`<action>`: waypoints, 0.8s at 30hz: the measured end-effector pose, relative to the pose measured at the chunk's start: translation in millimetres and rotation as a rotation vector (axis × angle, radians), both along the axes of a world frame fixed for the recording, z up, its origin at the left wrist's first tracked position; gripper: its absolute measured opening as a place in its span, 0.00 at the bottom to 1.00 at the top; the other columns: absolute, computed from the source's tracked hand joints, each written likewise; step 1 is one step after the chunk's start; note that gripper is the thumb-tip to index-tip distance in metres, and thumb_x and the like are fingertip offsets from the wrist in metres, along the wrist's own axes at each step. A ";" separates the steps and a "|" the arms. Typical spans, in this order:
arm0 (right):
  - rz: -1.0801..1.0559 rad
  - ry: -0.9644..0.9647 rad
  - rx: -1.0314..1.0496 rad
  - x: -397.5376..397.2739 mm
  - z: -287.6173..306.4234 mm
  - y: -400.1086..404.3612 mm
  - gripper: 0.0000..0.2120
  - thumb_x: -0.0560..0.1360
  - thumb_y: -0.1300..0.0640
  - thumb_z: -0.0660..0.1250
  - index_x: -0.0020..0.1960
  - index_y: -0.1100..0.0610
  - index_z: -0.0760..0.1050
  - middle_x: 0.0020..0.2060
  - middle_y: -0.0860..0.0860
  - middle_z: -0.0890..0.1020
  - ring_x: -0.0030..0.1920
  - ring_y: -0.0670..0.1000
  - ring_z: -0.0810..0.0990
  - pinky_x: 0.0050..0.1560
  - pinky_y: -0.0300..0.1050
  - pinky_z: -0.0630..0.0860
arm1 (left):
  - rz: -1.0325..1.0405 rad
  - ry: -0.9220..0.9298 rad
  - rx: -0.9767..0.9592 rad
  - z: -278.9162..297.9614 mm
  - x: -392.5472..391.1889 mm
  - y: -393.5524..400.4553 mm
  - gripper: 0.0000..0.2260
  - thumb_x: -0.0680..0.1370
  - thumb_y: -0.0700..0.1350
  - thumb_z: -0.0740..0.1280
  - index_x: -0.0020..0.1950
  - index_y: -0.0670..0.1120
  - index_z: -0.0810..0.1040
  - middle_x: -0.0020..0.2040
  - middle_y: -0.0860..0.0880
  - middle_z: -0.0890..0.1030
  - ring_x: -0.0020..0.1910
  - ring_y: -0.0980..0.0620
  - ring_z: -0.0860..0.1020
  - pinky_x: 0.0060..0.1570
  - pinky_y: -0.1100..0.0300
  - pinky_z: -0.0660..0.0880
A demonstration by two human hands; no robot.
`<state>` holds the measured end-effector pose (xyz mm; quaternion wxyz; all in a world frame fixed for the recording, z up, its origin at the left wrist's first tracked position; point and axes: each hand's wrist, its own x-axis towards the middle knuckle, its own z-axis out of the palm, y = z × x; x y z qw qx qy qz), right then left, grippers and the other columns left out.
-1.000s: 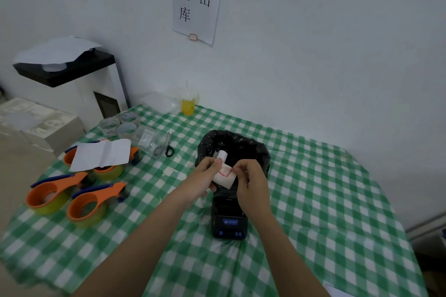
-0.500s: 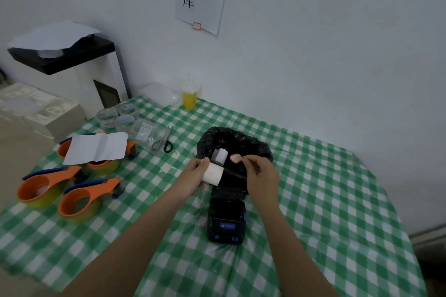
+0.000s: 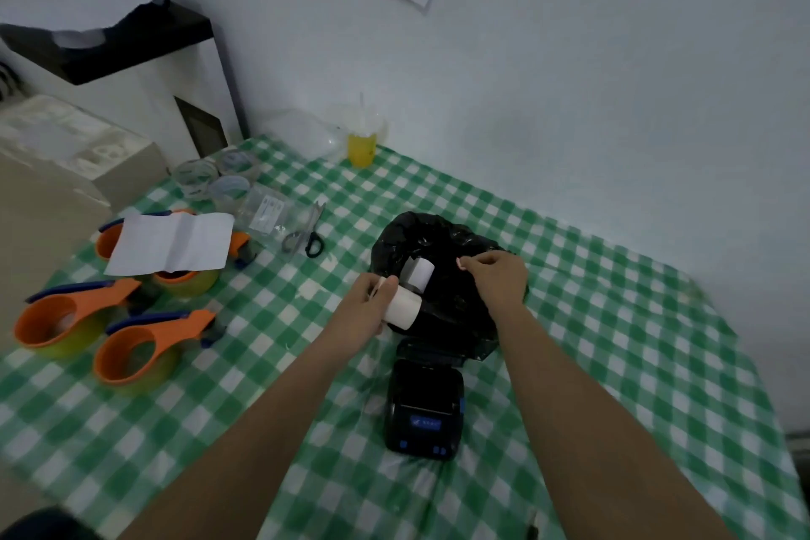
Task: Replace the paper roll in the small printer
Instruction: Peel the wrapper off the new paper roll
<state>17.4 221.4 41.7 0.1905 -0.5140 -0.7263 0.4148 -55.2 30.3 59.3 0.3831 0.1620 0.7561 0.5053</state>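
A small black printer [image 3: 424, 408] with blue buttons lies on the green checked tablecloth [image 3: 613, 342], near me. Behind it sits a crumpled black plastic bag [image 3: 451, 307]. My left hand [image 3: 366, 309] grips a white paper roll [image 3: 405, 306] just left of the bag. A second white roll [image 3: 418, 272] rests on the bag. My right hand [image 3: 499, 274] hovers over the bag with thumb and forefinger pinched; a small sticker may be between them, too small to tell.
Three orange tape dispensers [image 3: 131, 346] and a folded white sheet [image 3: 173, 243] lie at the left. Scissors [image 3: 307, 232], clear tape rolls [image 3: 210, 178] and a yellow drink cup [image 3: 361, 142] stand farther back. A wall runs behind the table.
My hands have drawn apart: the right one pulled something small off the roll and moved right over the bag. The left still holds the roll. The camera tilted down.
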 end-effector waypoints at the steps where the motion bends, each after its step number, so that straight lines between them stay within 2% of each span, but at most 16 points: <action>1: 0.008 -0.038 -0.033 0.9 -6.0 3.4 0.05 0.68 0.58 0.74 0.40 0.59 0.80 0.30 0.51 0.79 0.29 0.45 0.74 0.33 0.39 0.73 | 0.001 0.002 0.000 -1.9 -1.2 2.3 0.12 0.80 0.55 0.56 0.53 0.47 0.69 0.40 0.50 0.72 0.33 0.55 0.71 0.20 0.73 0.66; 3: 0.013 -0.052 -0.103 4.2 -17.1 8.7 0.05 0.67 0.60 0.75 0.39 0.59 0.79 0.36 0.55 0.83 0.33 0.48 0.79 0.39 0.44 0.78 | -0.006 0.012 -0.006 -4.6 -1.6 5.8 0.12 0.80 0.55 0.56 0.52 0.48 0.70 0.41 0.50 0.72 0.33 0.55 0.71 0.26 0.68 0.68; 4: 0.018 -0.047 -0.115 4.4 -20.9 11.6 0.05 0.67 0.61 0.75 0.39 0.59 0.79 0.37 0.57 0.84 0.34 0.49 0.80 0.39 0.44 0.79 | -0.010 0.012 -0.011 -6.3 -1.9 8.2 0.12 0.80 0.55 0.56 0.52 0.48 0.70 0.42 0.51 0.72 0.34 0.56 0.71 0.29 0.67 0.68; 7: 0.048 -0.041 -0.071 3.8 -23.6 15.3 0.03 0.71 0.62 0.71 0.43 0.61 0.82 0.37 0.58 0.85 0.29 0.46 0.78 0.32 0.35 0.73 | -0.014 0.005 -0.016 -10.7 -1.6 12.8 0.12 0.80 0.55 0.56 0.51 0.48 0.69 0.43 0.50 0.73 0.35 0.55 0.72 0.31 0.64 0.68; 10: 0.063 0.000 -0.039 8.0 -23.3 11.5 0.09 0.76 0.64 0.64 0.53 0.63 0.81 0.41 0.57 0.84 0.36 0.48 0.79 0.33 0.29 0.72 | -0.021 -0.007 -0.017 -12.3 -0.1 13.7 0.12 0.79 0.56 0.56 0.51 0.48 0.69 0.43 0.49 0.73 0.34 0.54 0.72 0.31 0.64 0.67; 13: 0.136 -0.034 0.011 14.0 -19.2 -0.9 0.12 0.77 0.61 0.62 0.57 0.61 0.79 0.44 0.54 0.83 0.39 0.46 0.77 0.41 0.35 0.72 | -0.031 -0.017 -0.006 -10.6 3.2 12.5 0.11 0.80 0.55 0.56 0.52 0.49 0.69 0.43 0.50 0.73 0.34 0.55 0.72 0.30 0.65 0.67; 15: 0.174 0.076 0.002 17.6 -10.7 -14.7 0.11 0.77 0.58 0.63 0.56 0.57 0.80 0.43 0.51 0.83 0.41 0.46 0.79 0.45 0.37 0.75 | -0.037 -0.025 0.011 -8.3 5.8 11.2 0.11 0.80 0.55 0.56 0.53 0.49 0.70 0.42 0.51 0.73 0.34 0.56 0.72 0.30 0.65 0.67; 17: 0.260 0.161 -0.017 23.1 1.0 -32.6 0.10 0.76 0.57 0.64 0.54 0.56 0.81 0.45 0.48 0.83 0.47 0.45 0.81 0.52 0.40 0.77 | -0.040 -0.027 0.021 -4.8 7.9 8.9 0.11 0.80 0.55 0.55 0.54 0.49 0.70 0.42 0.51 0.73 0.35 0.55 0.72 0.30 0.65 0.66; 21: 0.405 0.220 -0.082 45.5 17.9 -72.4 0.09 0.76 0.57 0.64 0.54 0.55 0.81 0.47 0.47 0.82 0.47 0.39 0.79 0.48 0.31 0.76 | -0.082 -0.008 0.045 2.9 15.4 -0.8 0.11 0.81 0.54 0.54 0.56 0.49 0.69 0.42 0.52 0.73 0.35 0.55 0.72 0.32 0.66 0.66; 24: 0.433 0.243 -0.146 63.8 23.1 -92.0 0.11 0.76 0.55 0.65 0.57 0.53 0.79 0.51 0.49 0.82 0.51 0.43 0.80 0.51 0.36 0.77 | -0.126 0.005 0.071 8.4 23.9 -10.8 0.10 0.81 0.54 0.54 0.54 0.51 0.69 0.42 0.51 0.74 0.34 0.55 0.72 0.32 0.66 0.67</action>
